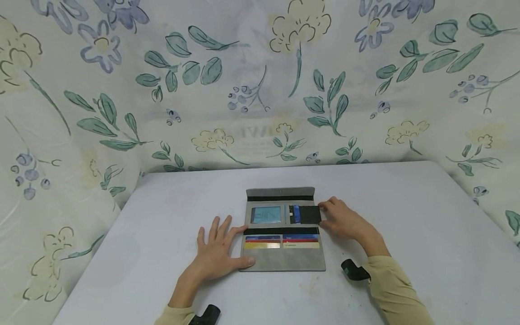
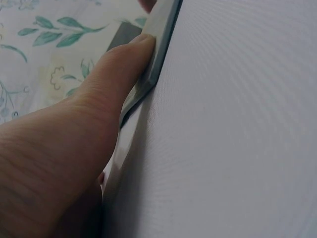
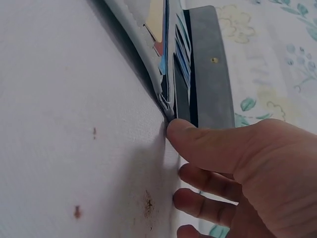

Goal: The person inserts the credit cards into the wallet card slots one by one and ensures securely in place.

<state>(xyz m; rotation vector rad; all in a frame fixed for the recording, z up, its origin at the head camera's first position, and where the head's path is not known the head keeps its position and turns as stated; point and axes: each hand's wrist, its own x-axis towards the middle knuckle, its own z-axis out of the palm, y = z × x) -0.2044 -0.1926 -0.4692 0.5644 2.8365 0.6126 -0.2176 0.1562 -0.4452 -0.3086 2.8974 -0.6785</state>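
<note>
A grey wallet lies unfolded on the table, its flap at the far side. Spread out at its left edge, my left hand presses the lower left corner with the thumb, while the index fingertip touches the edge higher up. At the upper right, my right hand pinches the outer end of a black card between thumb and fingers. That card sticks out sideways from a slot beside a clear window pocket. Striped cards sit in the lower slots.
The white-covered table extends around the wallet on all sides. Behind it hangs a floral sheet. Small brownish stains mark the cover near the right hand. Black wrist cameras sit at both sleeves.
</note>
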